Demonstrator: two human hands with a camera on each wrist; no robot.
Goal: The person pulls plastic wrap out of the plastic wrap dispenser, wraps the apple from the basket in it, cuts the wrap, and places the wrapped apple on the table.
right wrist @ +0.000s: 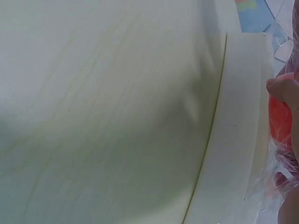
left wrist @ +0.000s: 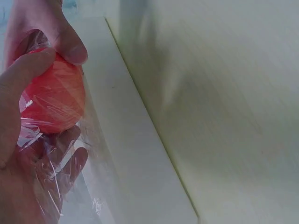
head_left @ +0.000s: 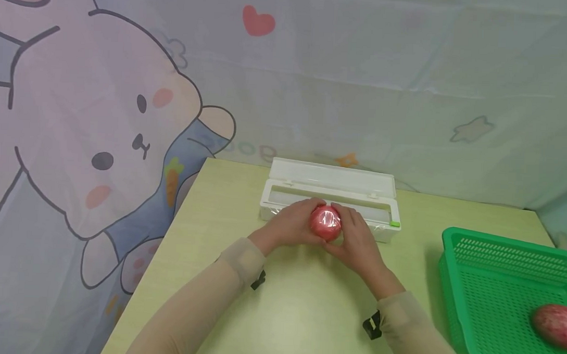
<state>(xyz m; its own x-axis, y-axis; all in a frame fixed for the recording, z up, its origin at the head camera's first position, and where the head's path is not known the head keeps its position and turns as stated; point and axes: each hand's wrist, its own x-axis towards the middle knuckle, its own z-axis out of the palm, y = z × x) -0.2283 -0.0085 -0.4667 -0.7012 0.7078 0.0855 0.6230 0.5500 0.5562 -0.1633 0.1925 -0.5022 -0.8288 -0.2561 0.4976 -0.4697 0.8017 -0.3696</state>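
A round red fruit [head_left: 325,223], wrapped in clear cling film, is held between both hands in front of the white box. My left hand [head_left: 295,221] grips it from the left, thumb over the film in the left wrist view. From the right, my right hand [head_left: 358,241] holds it with fingers curled round the far side and thumb at the near side. Loose, crinkled cling film [left wrist: 51,172] trails off the fruit over the left fingers. Close behind the hands, the long white cling film box [head_left: 387,234] stands with its lid [head_left: 332,176] raised.
A green plastic basket [head_left: 462,308] stands at the right of the pale yellow table [head_left: 283,312], with a speckled red fruit [head_left: 557,325] in it. A small green piece [head_left: 395,223] is on the box's right end. A printed cloth [head_left: 343,85] hangs behind the table.
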